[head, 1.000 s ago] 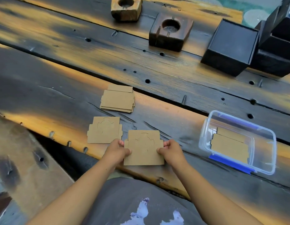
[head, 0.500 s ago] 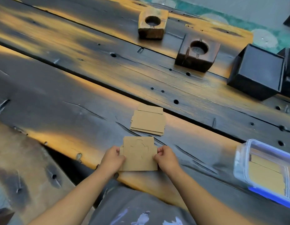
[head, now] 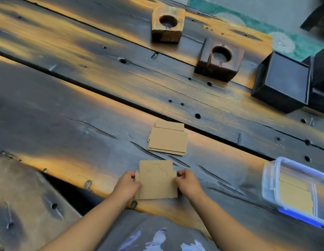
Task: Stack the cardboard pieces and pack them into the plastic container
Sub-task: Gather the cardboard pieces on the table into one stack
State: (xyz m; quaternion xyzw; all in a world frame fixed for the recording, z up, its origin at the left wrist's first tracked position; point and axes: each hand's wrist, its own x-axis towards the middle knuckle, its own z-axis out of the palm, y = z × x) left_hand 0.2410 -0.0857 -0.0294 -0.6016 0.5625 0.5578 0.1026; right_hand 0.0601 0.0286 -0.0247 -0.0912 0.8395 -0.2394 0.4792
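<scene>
A small stack of brown cardboard pieces [head: 156, 180] lies near the table's front edge. My left hand [head: 127, 187] grips its left side and my right hand [head: 187, 182] grips its right side. The top piece shows a cut outline, and a second piece peeks out underneath on the left. Just beyond it a second pile of cardboard pieces [head: 168, 139] rests flat on the wood. The clear plastic container [head: 268, 178] with blue clips stands at the right edge of view, holding cardboard pieces [head: 295, 194] inside.
The dark, worn wooden table [head: 85, 109] has a long gap between planks. Two wooden blocks with round holes [head: 167, 24] [head: 219, 59] sit at the back. Black boxes [head: 282, 82] stand at the back right. A lower bench [head: 21, 200] lies at the left.
The piece held by both hands was set on top of the loose piece to its left, making one stack. The view shifted left, pushing the container toward the right edge.
</scene>
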